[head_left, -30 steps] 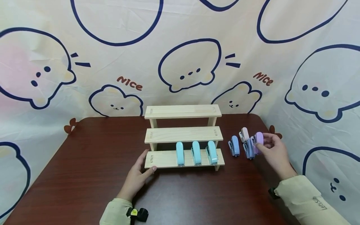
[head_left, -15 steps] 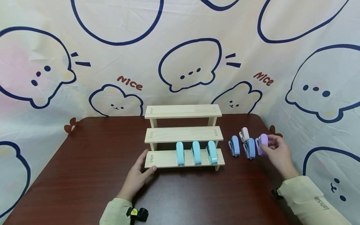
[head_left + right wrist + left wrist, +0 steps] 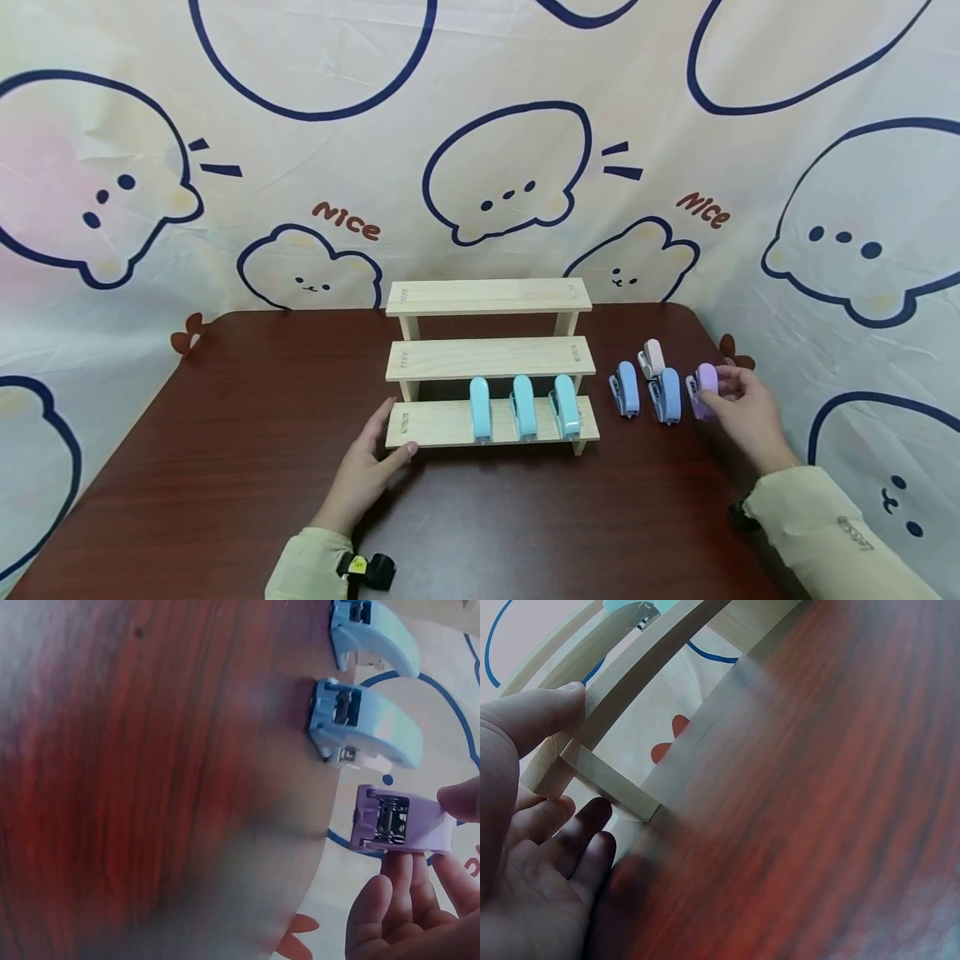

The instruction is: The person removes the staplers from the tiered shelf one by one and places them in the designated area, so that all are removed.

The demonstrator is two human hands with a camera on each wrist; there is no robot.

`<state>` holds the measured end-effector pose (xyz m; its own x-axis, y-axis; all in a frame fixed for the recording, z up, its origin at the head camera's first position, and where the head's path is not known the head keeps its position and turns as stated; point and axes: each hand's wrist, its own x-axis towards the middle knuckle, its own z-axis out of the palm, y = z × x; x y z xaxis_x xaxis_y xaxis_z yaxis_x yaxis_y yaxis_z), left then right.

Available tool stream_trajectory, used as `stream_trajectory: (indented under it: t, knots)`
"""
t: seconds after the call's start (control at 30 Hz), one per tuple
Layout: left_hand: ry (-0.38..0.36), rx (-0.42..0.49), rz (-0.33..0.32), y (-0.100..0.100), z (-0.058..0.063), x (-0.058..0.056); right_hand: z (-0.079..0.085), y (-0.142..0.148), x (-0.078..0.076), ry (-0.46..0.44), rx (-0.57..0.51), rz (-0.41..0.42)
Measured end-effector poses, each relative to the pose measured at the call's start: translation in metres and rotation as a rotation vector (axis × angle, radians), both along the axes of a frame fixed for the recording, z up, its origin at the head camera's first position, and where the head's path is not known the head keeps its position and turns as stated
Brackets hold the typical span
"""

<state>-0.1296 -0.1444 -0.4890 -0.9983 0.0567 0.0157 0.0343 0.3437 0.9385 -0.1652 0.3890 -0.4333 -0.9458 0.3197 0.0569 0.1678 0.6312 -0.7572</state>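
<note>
My right hand holds a small purple stapler between thumb and fingers, close over the right side of the table. In the right wrist view, the stapler's metal spring end faces the tabletop, with the thumb on one side and fingers on the other. Left of it are two blue staplers and a pale pinkish-white one. My left hand grips the left end of a three-step wooden rack; in the left wrist view its thumb lies on the bottom board and the fingers curl below.
Three turquoise staplers stand in a row on the rack's bottom step. The dark wooden table runs back to a patterned cloth, which also hangs along the right side.
My right hand has moved the purple stapler right and slightly toward me, away from the blue stapler it overlapped, leaving a gap. The left hand and rack have stayed in place.
</note>
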Motion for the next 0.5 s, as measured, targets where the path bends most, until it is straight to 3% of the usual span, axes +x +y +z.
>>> stream_trajectory:
  t: [0.5]
  knots:
    - [0.005, 0.005, 0.0, 0.0, 0.001, 0.001, -0.011, 0.012, -0.008, -0.05, 0.014, 0.042]
